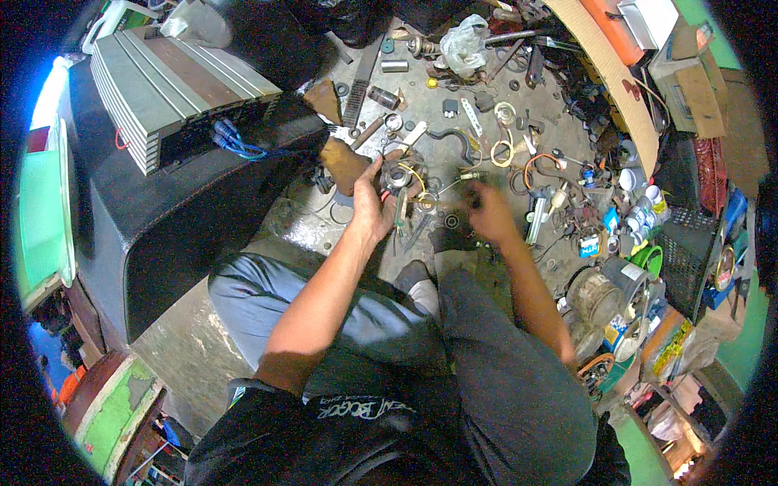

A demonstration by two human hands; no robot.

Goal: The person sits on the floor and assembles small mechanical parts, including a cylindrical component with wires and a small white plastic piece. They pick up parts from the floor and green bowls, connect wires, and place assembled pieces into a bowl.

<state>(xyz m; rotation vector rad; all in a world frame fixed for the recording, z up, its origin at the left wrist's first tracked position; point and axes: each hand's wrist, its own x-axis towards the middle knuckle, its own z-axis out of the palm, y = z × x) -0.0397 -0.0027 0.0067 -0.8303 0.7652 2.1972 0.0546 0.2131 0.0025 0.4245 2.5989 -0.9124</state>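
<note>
Cupping a round metal part (396, 176) in the left hand (371, 206), bodyward and left of the clear plastic bag (464, 47). Cannot tell, through blur, the grip of the right hand (490, 215), bodyward and right of the bag. Could drop the part onto littered floor (409, 89) by relaxing the left thumb.
</note>
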